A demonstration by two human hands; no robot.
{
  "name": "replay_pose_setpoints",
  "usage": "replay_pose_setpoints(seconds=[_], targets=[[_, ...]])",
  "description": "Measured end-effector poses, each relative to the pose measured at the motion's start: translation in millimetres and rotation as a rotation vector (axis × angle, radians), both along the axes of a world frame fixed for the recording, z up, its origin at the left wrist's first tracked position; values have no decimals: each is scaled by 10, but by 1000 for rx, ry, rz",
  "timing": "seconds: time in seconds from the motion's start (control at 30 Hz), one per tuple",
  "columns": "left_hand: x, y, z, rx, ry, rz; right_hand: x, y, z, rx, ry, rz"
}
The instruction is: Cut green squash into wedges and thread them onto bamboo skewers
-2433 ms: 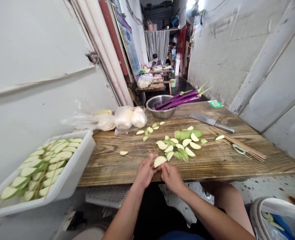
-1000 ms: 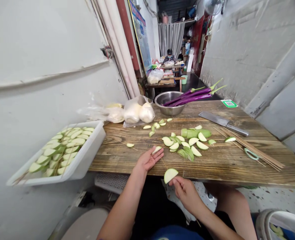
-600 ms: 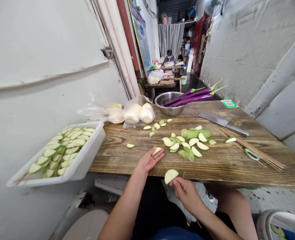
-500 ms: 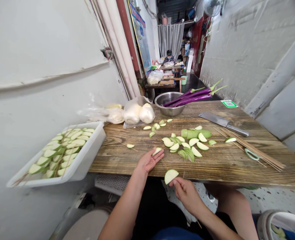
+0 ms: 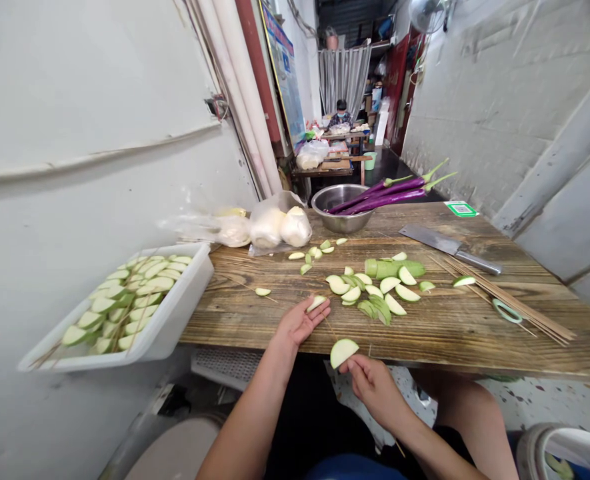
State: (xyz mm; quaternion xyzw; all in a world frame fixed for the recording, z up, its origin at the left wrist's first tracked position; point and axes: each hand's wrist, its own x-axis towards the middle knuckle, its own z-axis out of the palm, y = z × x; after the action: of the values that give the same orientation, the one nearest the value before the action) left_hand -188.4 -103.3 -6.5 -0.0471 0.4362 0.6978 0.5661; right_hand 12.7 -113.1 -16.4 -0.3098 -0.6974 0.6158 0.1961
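Note:
My left hand [image 5: 302, 321] is turned palm up at the table's front edge. A pale green-rimmed zucchini slice [image 5: 317, 303] is held between its thumb and fingers. Lower and to the right, my right hand [image 5: 372, 387] pinches a thin wooden skewer [image 5: 400, 448] just behind a half-round zucchini slice [image 5: 344, 353] threaded on it. The skewer's tip end points up toward my left fingers. Several loose zucchini slices [image 5: 395, 305] lie beyond my hands, beside an uncut piece of zucchini [image 5: 395, 269].
A white tub [image 5: 195, 293] of skewered slices stands left. Bagged white items [image 5: 279, 227] and a metal bowl [image 5: 342, 223] with eggplants [image 5: 385, 198] sit at the back. Right are a cleaver [image 5: 449, 249], bare skewers [image 5: 519, 303] and a green-handled peeler-like tool [image 5: 507, 311]. A person [image 5: 341, 117] sits far behind.
The view has shifted very slightly. Both hands keep almost the same pose, with the slice and the skewer still in them.

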Motion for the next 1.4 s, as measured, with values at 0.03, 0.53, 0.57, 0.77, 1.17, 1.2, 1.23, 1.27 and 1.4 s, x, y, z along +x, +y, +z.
replay_pose_setpoints(seconds=[0.03,0.53,0.57,0.77,1.17,1.2,1.23,1.27,1.4], targets=[[-2,2,-1,0,-2,2,-2,-1,4,-1,0,0],[-9,-4,13,3,-5,-5,4,-20,5,8,5,3],[-10,-3,9,2,-5,-5,5,-21,-2,4,7,2],[-11,0,-10,-5,-7,-1,0,-19,-40,21,-9,-4],[-1,-7,11,-7,5,-4,9,-22,-32,35,-4,-4],[-2,-7,8,-8,7,-8,7,-22,-39,36,-3,-3],[-2,-7,5,-7,10,-11,5,-24,-47,36,-3,-4],[-2,-7,3,-6,12,-12,4,-25,-52,34,-4,-6],[2,-6,3,-7,19,-16,3,-20,-49,28,-13,-2]])
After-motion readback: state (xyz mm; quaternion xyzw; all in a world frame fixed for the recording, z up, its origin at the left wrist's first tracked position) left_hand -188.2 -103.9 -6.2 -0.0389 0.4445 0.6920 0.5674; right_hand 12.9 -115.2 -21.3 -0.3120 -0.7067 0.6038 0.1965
